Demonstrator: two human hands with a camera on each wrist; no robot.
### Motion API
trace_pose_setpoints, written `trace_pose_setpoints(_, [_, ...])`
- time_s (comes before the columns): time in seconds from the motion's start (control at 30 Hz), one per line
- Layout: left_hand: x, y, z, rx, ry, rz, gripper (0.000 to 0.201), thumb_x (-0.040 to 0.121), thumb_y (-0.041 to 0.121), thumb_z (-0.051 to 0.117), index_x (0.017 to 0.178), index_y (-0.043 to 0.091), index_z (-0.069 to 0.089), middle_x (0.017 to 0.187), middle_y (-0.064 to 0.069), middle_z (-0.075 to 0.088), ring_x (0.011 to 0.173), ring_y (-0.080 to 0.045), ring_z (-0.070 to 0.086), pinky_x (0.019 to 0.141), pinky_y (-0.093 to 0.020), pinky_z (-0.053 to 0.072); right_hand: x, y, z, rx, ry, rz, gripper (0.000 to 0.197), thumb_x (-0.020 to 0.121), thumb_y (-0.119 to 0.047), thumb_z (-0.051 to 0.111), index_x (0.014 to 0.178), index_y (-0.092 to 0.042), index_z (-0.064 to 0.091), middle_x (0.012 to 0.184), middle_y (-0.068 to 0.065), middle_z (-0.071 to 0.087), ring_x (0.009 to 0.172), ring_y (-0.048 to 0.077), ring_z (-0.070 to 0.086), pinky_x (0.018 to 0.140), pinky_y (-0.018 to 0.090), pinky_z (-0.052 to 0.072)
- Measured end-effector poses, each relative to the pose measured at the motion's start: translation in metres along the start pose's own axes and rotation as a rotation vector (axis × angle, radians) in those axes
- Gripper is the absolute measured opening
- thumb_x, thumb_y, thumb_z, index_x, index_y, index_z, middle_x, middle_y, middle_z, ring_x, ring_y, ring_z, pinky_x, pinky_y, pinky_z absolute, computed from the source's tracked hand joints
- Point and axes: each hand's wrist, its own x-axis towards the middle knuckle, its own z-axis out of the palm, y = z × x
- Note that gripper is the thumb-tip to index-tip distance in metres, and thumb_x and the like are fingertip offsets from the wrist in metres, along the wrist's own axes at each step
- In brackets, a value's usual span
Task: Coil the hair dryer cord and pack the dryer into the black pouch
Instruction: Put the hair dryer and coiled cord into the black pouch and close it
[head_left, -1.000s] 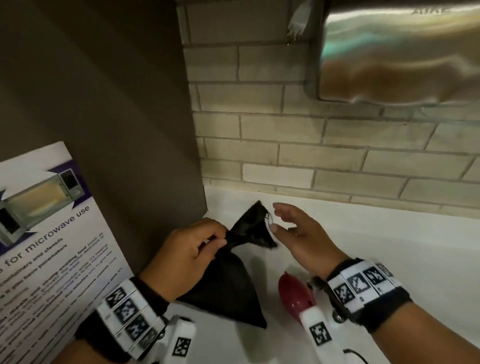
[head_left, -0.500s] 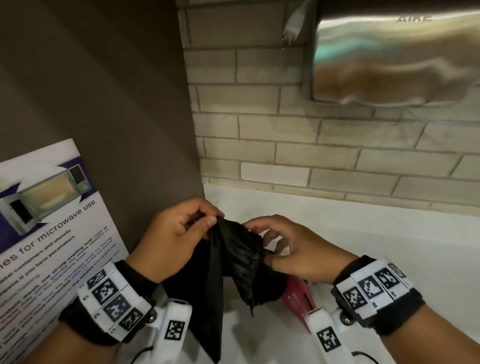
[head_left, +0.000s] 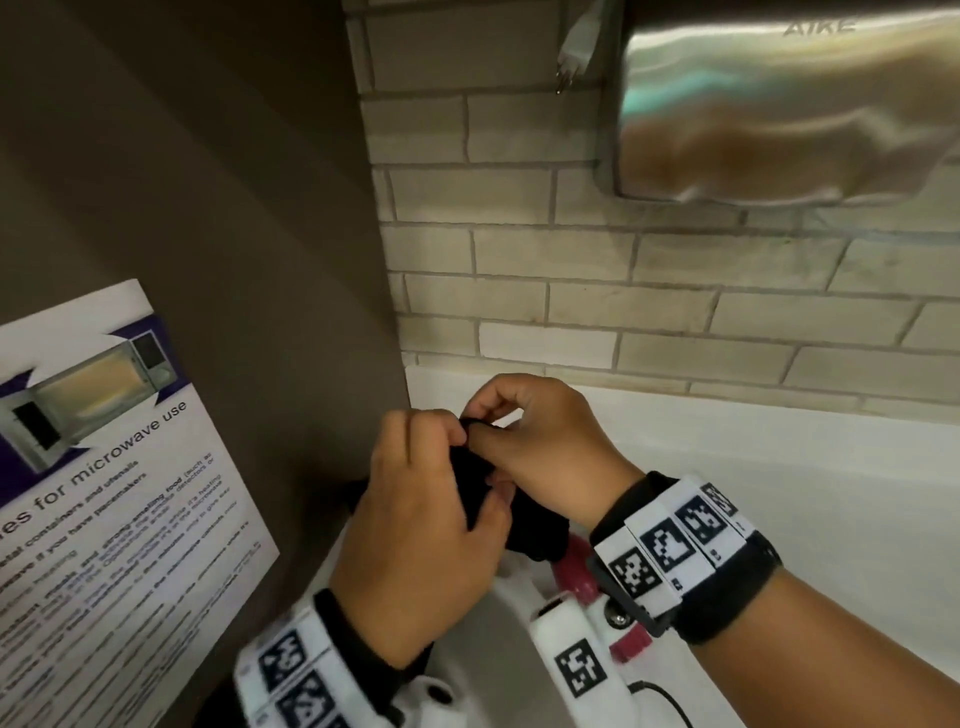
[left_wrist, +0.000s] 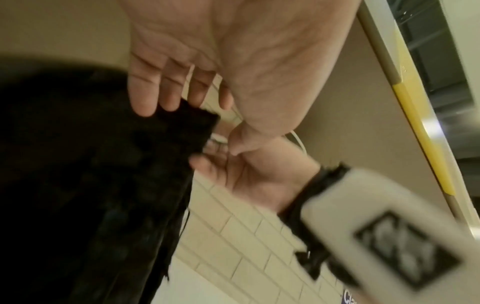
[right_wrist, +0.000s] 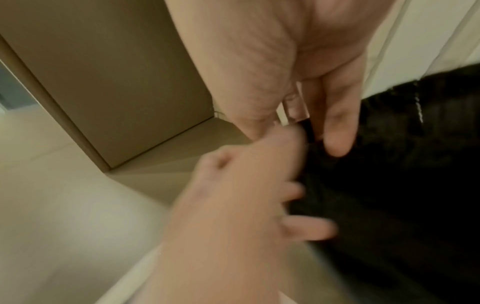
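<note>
Both hands hold the black pouch (head_left: 535, 530) up above the white counter (head_left: 779, 493). My left hand (head_left: 457, 441) grips its upper part, fingers curled over the fabric; the pouch (left_wrist: 91, 174) hangs dark below those fingers (left_wrist: 145, 90). My right hand (head_left: 483, 423) pinches the top edge beside the left thumb. In the right wrist view the pouch (right_wrist: 389, 174) fills the right side, with the left hand (right_wrist: 233, 205) blurred against it. The red hair dryer (head_left: 574, 571) lies on the counter under my right wrist, mostly hidden. Its cord is not clearly in view.
A brown side panel (head_left: 234, 234) with a microwave-use poster (head_left: 104, 467) stands close on the left. A brick wall (head_left: 623, 286) runs behind the counter. A steel wall hand dryer (head_left: 779, 104) hangs upper right, with a white plug (head_left: 574, 47) beside it.
The pouch went from lying on the counter in the left hand alone to being lifted. The right hand took hold of its top, and both hands drew together.
</note>
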Motion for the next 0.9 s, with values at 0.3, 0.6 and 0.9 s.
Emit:
trace_pose_setpoints(0.3, [0.027, 0.001, -0.007, -0.025, 0.116, -0.102, 0.036, 0.08, -0.002, 0.055, 0.093, 0.023, 0.032, 0.094, 0.002, 0.043, 0.067, -0.018, 0.051, 0.058, -0.037, 0.046, 0.007, -0.01, -0.001, 0.067, 0.041, 0.062, 0.008, 0.08, -0.021, 0.077, 0.079, -0.019, 0.069, 0.078, 0.002, 0.072, 0.069, 0.021, 0.071, 0.062, 0.034, 0.061])
trace_pose_setpoints(0.6, [0.036, -0.035, -0.047, 0.189, -0.285, 0.252, 0.041, 0.076, -0.016, 0.053, 0.077, 0.023, 0.066, 0.089, 0.011, 0.052, 0.071, -0.003, 0.053, 0.067, -0.018, 0.045, 0.007, 0.053, -0.011, -0.424, -0.121, -0.232, 0.036, 0.082, 0.0, 0.069, 0.107, -0.024, 0.059, 0.122, -0.005, 0.045, 0.101, 0.015, 0.058, 0.087, 0.026, 0.052])
trace_pose_setpoints(0.9, [0.057, -0.054, -0.038, 0.333, -0.579, -0.103, 0.08, 0.087, 0.014, 0.054, 0.152, 0.041, 0.018, 0.138, -0.003, 0.034, 0.1, -0.029, 0.063, 0.086, -0.042, 0.056, 0.001, 0.068, -0.028, -0.449, -0.358, -0.166, 0.076, 0.072, -0.015, 0.085, 0.127, -0.045, 0.042, 0.156, -0.018, 0.007, 0.115, 0.02, 0.061, 0.097, 0.036, 0.056])
